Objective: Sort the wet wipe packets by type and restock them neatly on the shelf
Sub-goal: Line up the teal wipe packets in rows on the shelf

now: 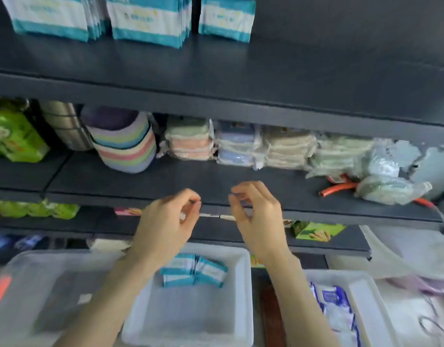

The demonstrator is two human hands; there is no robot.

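Observation:
Teal-and-white wet wipe packets stand upright in three groups on the top shelf. A few more teal packets lie in the middle clear bin. Blue-and-white packets fill the right clear bin. My left hand and my right hand hover side by side in front of the middle shelf edge, fingers loosely curled, holding nothing that I can make out.
The middle shelf carries stacked pastel bowls, wrapped cloth packs, green packages and an orange hose. A third clear bin sits at the lower left. A green snack box lies on the lower shelf.

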